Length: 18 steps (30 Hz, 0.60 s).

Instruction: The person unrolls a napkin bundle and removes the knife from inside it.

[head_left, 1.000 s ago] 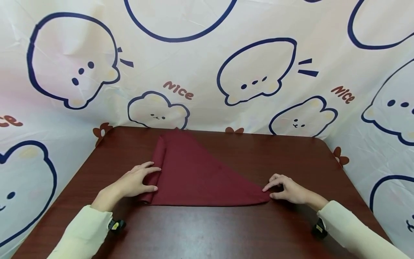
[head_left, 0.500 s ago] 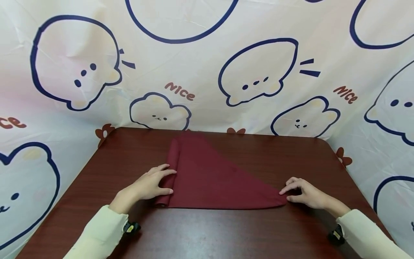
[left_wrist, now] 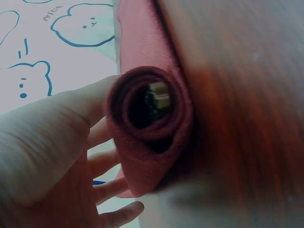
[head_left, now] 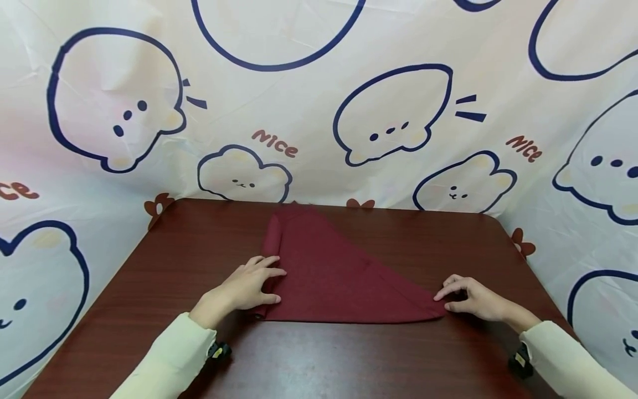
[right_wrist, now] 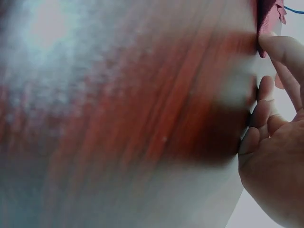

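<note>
A dark red cloth (head_left: 334, 282) lies flat in a rough triangle, its left edge rolled into a tube (head_left: 272, 235). On that roll rests my left hand (head_left: 241, 288), fingers spread and fairly straight across its top, thumb nearer me. The left wrist view looks into the roll's hollow near end (left_wrist: 142, 107), wound in layers; a small tan object (left_wrist: 159, 95) shows inside, its kind unclear. At the cloth's right corner (head_left: 431, 310), my right hand (head_left: 473, 298) pinches the tip between thumb and forefinger. Its other fingers curl against the table in the right wrist view.
The dark brown wooden table (head_left: 319, 360) has rounded far corners. Behind it and along both sides hangs a pale fabric backdrop (head_left: 309, 111) printed with cartoon outlines. A small black device (head_left: 219, 352) is strapped at the left wrist, another (head_left: 520, 360) at the right.
Cloth and both hands first shifted right together over the table. Since then my left hand has moved a little farther right with the roll, while the right hand stays nearly still at the corner.
</note>
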Available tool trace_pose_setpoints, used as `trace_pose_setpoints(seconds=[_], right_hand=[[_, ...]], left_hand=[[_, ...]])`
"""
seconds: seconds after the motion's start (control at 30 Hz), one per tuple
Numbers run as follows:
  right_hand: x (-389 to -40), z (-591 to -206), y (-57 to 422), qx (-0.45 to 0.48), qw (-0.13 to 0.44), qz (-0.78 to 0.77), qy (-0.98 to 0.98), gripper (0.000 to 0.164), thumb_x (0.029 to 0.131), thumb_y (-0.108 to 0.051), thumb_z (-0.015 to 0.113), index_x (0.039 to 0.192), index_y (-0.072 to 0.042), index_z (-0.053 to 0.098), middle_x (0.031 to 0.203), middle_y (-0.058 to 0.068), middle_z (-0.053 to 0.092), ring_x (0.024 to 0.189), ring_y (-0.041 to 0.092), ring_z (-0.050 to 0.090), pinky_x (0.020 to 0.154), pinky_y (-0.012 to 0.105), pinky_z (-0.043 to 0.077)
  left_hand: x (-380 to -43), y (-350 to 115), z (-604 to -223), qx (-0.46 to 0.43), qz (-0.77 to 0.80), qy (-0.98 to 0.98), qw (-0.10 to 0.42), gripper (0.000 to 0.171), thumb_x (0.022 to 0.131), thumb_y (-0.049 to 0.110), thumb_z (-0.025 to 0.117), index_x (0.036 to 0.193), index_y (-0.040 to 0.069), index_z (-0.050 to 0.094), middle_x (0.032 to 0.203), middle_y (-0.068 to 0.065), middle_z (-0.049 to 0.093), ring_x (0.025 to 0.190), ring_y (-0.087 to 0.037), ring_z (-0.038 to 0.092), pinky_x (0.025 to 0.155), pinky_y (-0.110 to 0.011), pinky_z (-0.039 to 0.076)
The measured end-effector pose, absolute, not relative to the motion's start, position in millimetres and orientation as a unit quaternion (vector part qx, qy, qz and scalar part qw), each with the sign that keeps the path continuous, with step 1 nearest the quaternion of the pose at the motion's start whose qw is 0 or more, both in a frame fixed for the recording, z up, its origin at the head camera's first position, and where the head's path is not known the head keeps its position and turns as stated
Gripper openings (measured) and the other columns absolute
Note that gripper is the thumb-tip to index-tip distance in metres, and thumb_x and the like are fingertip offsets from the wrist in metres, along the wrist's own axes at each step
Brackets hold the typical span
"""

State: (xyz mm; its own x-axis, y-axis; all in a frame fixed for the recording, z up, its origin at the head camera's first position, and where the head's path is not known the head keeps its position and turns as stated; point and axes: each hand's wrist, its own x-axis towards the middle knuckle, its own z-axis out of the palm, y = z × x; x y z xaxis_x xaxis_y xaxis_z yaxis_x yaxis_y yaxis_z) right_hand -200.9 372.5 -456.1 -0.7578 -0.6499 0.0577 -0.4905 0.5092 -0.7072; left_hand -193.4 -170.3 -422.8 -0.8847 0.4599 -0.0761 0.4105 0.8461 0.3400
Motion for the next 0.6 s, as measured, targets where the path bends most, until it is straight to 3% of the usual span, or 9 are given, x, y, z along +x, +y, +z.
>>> trace_pose_setpoints(seconds=[0.6], right_hand=[[-205.0, -452.1, 370.7, -0.322, 0.128, -0.362, 0.865, 0.017, 0.091, -0.01, 0.074, 0.107, -0.014, 0.077, 0.103, 0.0, 0.063, 0.095, 0.004, 0.053, 0.076, 0.022, 0.042]], left_hand=[[-192.0, -186.1, -422.5, 0.211, 0.154, 0.962, 0.086, 0.057, 0.084, 0.034, 0.081, 0.135, 0.015, 0.065, 0.159, -0.016, 0.041, 0.142, -0.042, 0.039, 0.105, -0.065, 0.041]])
